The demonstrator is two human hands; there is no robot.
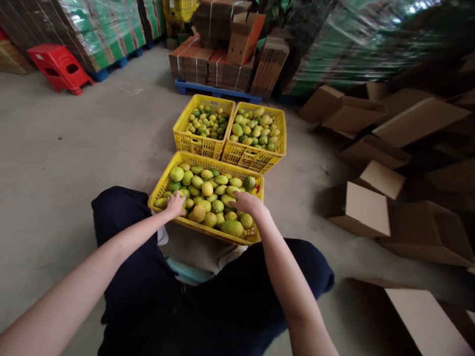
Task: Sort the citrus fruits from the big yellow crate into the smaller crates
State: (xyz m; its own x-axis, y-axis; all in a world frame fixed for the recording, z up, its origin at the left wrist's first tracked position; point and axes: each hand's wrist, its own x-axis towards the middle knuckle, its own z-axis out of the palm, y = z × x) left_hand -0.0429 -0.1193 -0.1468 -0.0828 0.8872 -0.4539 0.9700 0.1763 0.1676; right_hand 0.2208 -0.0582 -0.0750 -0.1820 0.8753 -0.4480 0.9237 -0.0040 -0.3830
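A yellow plastic crate (208,235) full of green-yellow lemons (207,189) sits on the floor between my knees. My left hand (175,204) reaches over its left side, fingers apart and resting among the lemons. On the right side, my right hand (248,201) stretches its fingers leftward over the fruit, touching or just above it. I see no lemon lifted by either hand; the undersides of both are hidden. One darker green, striped lemon (250,183) lies near the crate's far right corner.
Two more yellow crates of lemons, a left one (178,138) and a right one (282,136), stand just beyond. Open cardboard boxes (367,207) crowd the right. Bundled flat cartons (211,64) rest on a blue pallet (218,92) behind. A red stool (61,66) stands far left.
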